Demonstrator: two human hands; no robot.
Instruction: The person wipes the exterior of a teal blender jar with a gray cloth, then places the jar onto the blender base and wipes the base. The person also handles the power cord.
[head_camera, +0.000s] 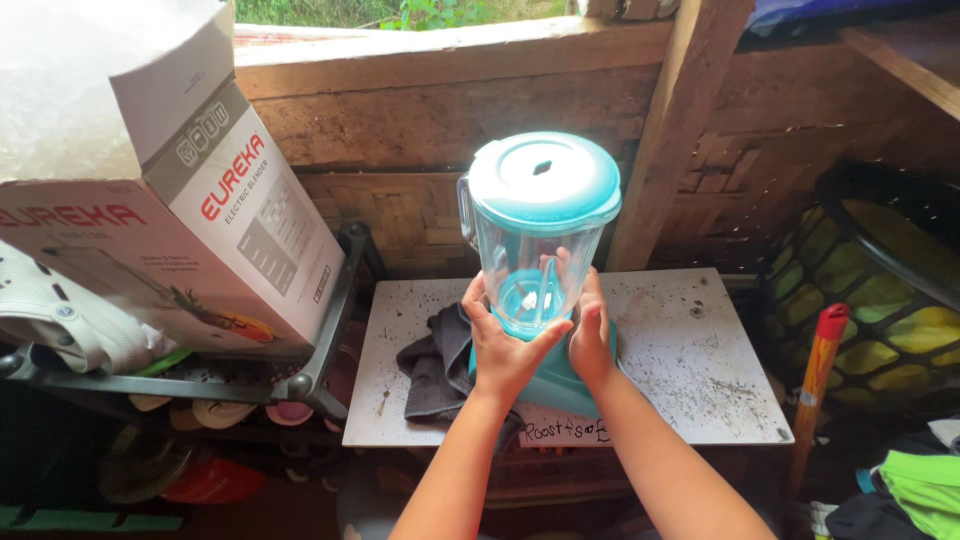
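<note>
Clear plastic blender jug with a teal lid (540, 235), seated on its teal base (555, 385) on a speckled white tabletop (690, 350). The left hand (503, 345) and right hand (592, 335) clasp the jug's lower wall from opposite sides, fingers spread and wrapped flat against the plastic, thumbs toward the onlooker. A grey cloth (435, 365) lies just left of the left fingers. The jug appears empty, hence probably light; its smooth rigid wall looks slippery and likely crackable. The side handle (465, 210), above the left fingers, offers the surer hold.

Upright teal blender (540, 250) (lid on)
</note>
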